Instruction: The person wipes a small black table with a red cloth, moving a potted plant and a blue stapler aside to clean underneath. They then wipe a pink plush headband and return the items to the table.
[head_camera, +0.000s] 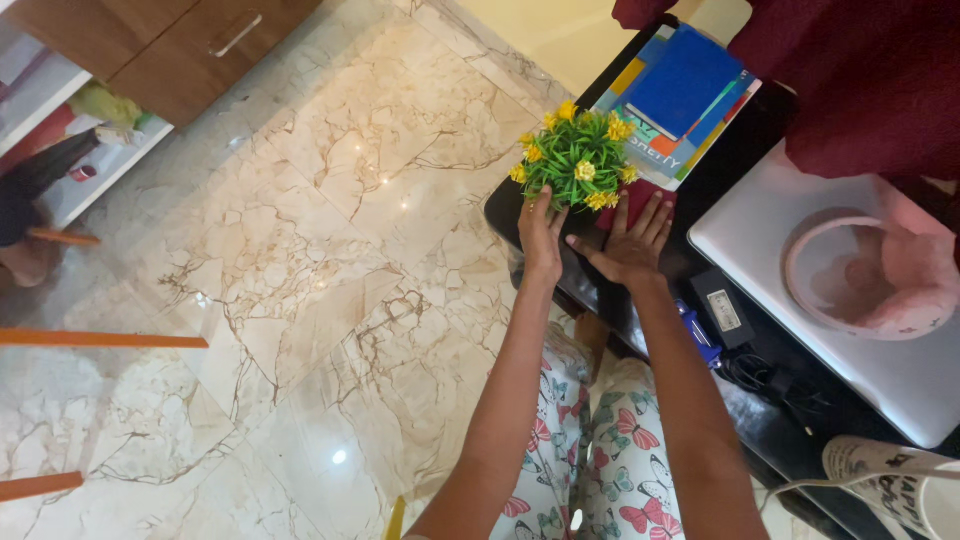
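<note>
Plant (578, 160) touching left hand (541, 237) (right hand (631, 245) beside)

Both bare arms stretch forward, left hand (541, 235) upright with fingers together, right hand (630, 245) flat, fingers spread.

Head view, steeply downward, close.

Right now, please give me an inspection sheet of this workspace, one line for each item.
Surface: black table, glossy and crowded.
Job's things: small potted plant with yellow flowers at the table's corner.
Clutter: stack of colourful books, silver laptop with a pink bowl on it, white mug.
Grippers: left hand touches the plant's side; right hand lies flat on the table beside it.
Cables: black power adapter with a tangled cord.
Surroundings: marble floor, wooden cabinet.
</note>
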